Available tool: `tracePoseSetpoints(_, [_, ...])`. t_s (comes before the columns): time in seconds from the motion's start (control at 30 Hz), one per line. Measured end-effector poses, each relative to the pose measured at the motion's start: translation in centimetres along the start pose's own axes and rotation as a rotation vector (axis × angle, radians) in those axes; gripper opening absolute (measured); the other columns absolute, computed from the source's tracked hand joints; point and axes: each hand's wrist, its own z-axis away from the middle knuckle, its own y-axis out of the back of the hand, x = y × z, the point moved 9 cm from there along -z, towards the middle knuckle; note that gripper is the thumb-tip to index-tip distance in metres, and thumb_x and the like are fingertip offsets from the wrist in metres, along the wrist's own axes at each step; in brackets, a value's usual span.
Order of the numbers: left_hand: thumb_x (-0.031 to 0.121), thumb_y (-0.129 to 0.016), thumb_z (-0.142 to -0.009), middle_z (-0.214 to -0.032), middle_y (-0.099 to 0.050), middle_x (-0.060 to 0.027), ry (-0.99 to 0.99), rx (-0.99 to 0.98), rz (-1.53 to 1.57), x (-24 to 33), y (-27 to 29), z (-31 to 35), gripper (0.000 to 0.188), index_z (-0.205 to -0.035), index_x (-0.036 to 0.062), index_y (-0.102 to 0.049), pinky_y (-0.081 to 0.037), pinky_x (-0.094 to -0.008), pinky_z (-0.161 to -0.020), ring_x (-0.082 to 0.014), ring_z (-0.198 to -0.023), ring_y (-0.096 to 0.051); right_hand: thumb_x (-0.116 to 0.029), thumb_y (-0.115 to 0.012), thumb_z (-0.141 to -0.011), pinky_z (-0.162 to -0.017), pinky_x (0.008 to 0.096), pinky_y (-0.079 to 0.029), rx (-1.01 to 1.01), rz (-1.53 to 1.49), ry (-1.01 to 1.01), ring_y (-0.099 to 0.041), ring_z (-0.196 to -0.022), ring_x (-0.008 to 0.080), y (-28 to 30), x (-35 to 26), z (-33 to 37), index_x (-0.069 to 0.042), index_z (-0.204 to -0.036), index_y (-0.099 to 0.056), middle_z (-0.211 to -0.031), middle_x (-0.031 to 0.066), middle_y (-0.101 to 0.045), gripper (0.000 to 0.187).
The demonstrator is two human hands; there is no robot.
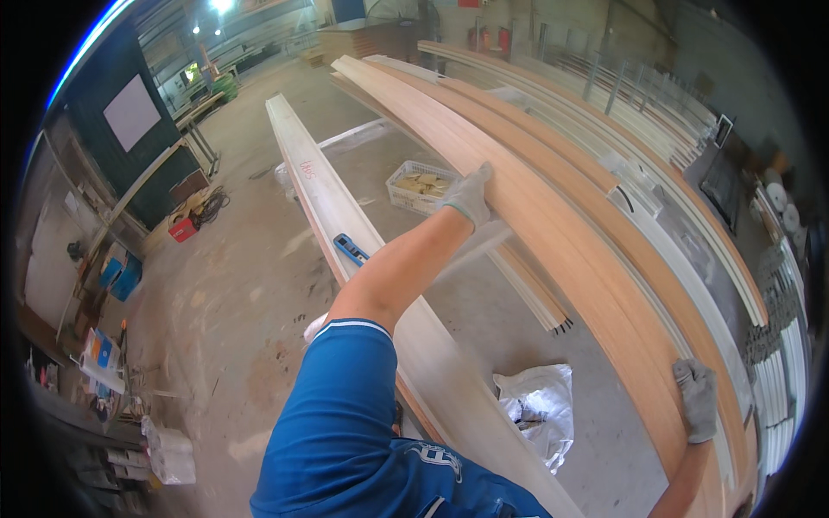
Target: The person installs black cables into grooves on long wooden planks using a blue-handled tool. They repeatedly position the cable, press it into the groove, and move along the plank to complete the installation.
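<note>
A long wood-coloured board (570, 259) runs from the far middle to the near right. My left hand (471, 197), in a light grey glove, grips its left edge. Farther down the board, on its right edge, my gloved right hand (696, 399) is closed around the side; part of its grip is hidden. Below my left arm lies a long whitish board (315, 181) with red handwriting near its far end. On that board rests a blue tool (351, 249) that looks like a utility knife, close to my left forearm.
More long wood-coloured panels (527, 125) lie along the right. Under the boards stands a white plastic basket (406, 194) holding yellowish pieces, and a white plastic bag (540, 406) lies nearer. Metal posts (591, 78) stand at the far right. A red box (182, 228) sits on the left floor.
</note>
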Motion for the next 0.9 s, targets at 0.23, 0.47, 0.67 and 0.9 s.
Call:
tracePoseSetpoints(0.23, [0.034,-0.067,-0.099,-0.140,-0.053,-0.0163,0.066,-0.025,-0.066,-3.7,-0.4,-5.0,0.057,-0.144,0.0127,-0.041,-0.046,-0.0655,-0.105,-0.0373,-0.128,-0.054,-0.034,-0.061,-0.100,-0.076,0.0444,-0.044,-0.137,0.099,-0.113,-0.056,-0.077,0.0341,-1.1,5.0,-0.7,0.001,-0.090,-0.067,-0.082,0.0166,-0.064,0.037])
tracePoseSetpoints(0.47, [0.027,-0.067,-0.098,-0.144,-0.047,-0.0249,0.042,-0.131,-0.383,-3.7,-3.1,-10.7,0.061,-0.148,0.0081,-0.037,-0.047,-0.0686,-0.101,-0.0478,-0.128,-0.050,-0.026,-0.058,-0.101,-0.085,0.0432,-0.050,-0.093,0.327,0.475,-0.067,-0.094,0.0331,-3.8,9.1,-7.7,-0.003,-0.100,-0.075,-0.102,0.0151,-0.074,0.028])
tracePoseSetpoints(0.67, [0.023,-0.066,-0.098,-0.145,-0.042,-0.0320,0.198,-0.028,-0.232,-4.8,-8.3,-10.5,0.062,-0.149,0.0056,-0.036,-0.047,-0.0687,-0.102,-0.0541,-0.129,-0.047,-0.048,-0.059,-0.100,-0.093,0.0388,-0.052,-0.177,0.219,0.017,-0.068,-0.102,0.0358,-0.9,16.8,-16.3,-0.001,-0.113,-0.074,-0.111,0.0247,-0.072,0.051])
tracePoseSetpoints(0.9, [0.023,-0.063,-0.100,-0.145,-0.042,-0.0318,0.094,-0.062,-0.458,-6.4,-10.5,-12.9,0.056,-0.147,0.0056,-0.039,-0.048,-0.0670,-0.103,-0.0560,-0.128,-0.048,-0.051,-0.057,-0.100,-0.101,0.0400,-0.048,-0.179,0.155,-0.161,-0.066,-0.112,0.0370,-2.4,21.7,-19.7,-0.005,-0.120,-0.073,-0.122,0.0244,-0.069,0.052])
